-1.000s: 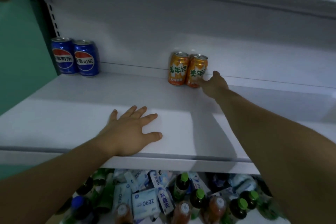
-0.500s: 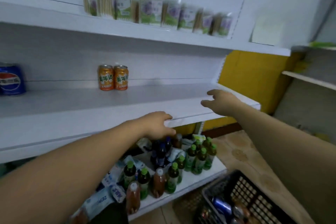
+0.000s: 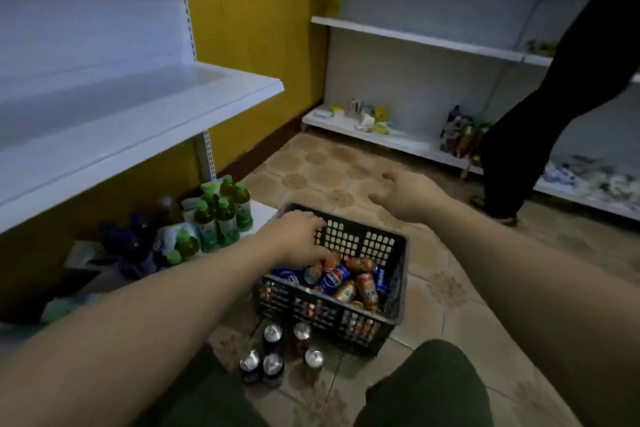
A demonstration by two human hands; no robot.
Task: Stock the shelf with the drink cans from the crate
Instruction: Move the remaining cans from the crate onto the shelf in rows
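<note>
A black plastic crate [image 3: 360, 242] stands on the tiled floor in front of me, holding several orange cans [image 3: 366, 288] and blue cans [image 3: 331, 280] lying loose. My left hand [image 3: 298, 235] reaches into the crate's left side, fingers bent down onto an orange can [image 3: 333, 258]; the fingers hide whether it grips the can. My right hand [image 3: 405, 196] hovers above the floor just beyond the crate's far right corner, fingers loosely spread and holding nothing. The white shelf [image 3: 138, 104] runs along the upper left; this stretch of it carries no cans.
Several dark cans [image 3: 273, 350] stand upright on the floor against the crate's near wall. Green-capped bottles [image 3: 221, 215] crowd the bottom shelf to the left. Another person in black [image 3: 554, 97] stands at right by a second shelving unit. My knees [image 3: 426, 388] are at the bottom.
My view swung from the shelf down and right to the crate. My left hand left the shelf edge and dropped into the crate; my right hand lowered over the floor beside it.
</note>
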